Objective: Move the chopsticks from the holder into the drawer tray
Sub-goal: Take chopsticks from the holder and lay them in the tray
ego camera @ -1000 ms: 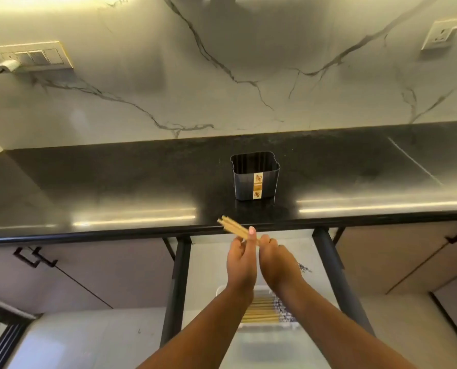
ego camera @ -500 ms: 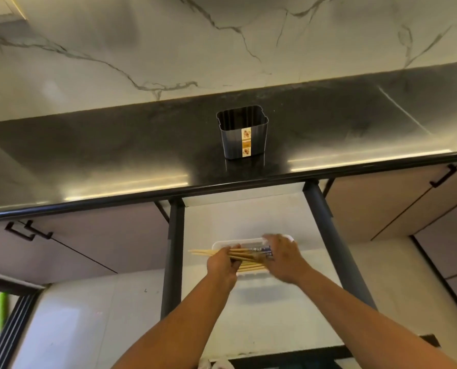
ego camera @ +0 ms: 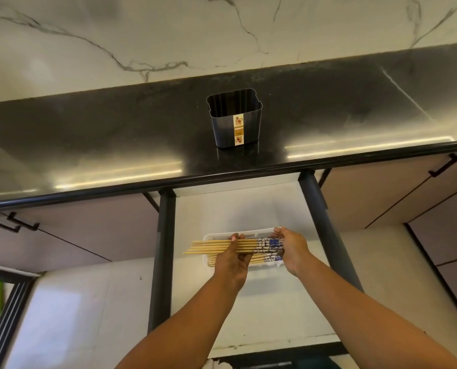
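A bundle of wooden chopsticks (ego camera: pixel 211 246) with blue patterned ends lies level, just above the white tray (ego camera: pixel 251 232) in the open drawer. My left hand (ego camera: pixel 232 259) grips the bundle near its middle. My right hand (ego camera: pixel 291 249) holds its patterned ends, fingers over the tray's right end. The bare tips stick out left past the tray. More chopsticks lie in the tray beneath. The black ribbed holder (ego camera: pixel 235 118) with a floral label stands on the dark counter, nothing showing inside.
The pulled-out white drawer (ego camera: pixel 238 209) has black side rails (ego camera: pixel 320 217) on both sides. The black countertop edge (ego camera: pixel 168 182) overhangs its back. Cabinet doors with black handles (ego camera: pixel 440 166) flank it. A marble wall rises behind.
Both hands have brought the chopsticks down from the counter edge into the drawer and turned the bundle level over the tray. The view has tilted downward.
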A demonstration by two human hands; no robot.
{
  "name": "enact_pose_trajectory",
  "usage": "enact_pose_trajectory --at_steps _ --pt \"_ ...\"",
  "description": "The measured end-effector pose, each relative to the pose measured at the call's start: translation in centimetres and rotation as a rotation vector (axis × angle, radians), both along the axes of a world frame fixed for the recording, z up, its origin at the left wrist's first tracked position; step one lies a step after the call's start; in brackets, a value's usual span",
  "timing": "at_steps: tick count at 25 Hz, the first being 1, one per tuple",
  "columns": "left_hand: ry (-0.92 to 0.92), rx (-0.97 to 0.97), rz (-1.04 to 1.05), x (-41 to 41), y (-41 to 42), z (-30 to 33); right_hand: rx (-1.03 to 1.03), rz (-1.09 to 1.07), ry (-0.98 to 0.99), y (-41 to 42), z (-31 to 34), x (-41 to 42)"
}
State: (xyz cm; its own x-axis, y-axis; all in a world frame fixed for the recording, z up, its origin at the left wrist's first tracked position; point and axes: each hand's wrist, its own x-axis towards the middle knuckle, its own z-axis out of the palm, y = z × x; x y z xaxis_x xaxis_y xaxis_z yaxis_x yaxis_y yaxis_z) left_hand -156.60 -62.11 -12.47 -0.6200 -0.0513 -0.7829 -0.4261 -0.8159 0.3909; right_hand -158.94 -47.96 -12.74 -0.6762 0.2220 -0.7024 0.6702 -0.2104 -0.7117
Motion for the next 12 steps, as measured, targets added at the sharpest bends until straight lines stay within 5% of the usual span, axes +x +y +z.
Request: enact_pose_trajectory --at_steps 3,5,12 --pt "-0.012 0.034 0.022 -0.7 0.0 -1.0 0.856 0.679 0.458 1.0 -2.3 1.3" --pt "-0.004 0.085 0.0 -0.8 0.6 -1.7 1.086 1.104 0.608 0.1 -4.2 1.9" --pt "-0.111 -0.041 -0.011 -3.3 -2.8 -4.0 1.37 1.265 0.739 0.9 -6.7 -1.3"
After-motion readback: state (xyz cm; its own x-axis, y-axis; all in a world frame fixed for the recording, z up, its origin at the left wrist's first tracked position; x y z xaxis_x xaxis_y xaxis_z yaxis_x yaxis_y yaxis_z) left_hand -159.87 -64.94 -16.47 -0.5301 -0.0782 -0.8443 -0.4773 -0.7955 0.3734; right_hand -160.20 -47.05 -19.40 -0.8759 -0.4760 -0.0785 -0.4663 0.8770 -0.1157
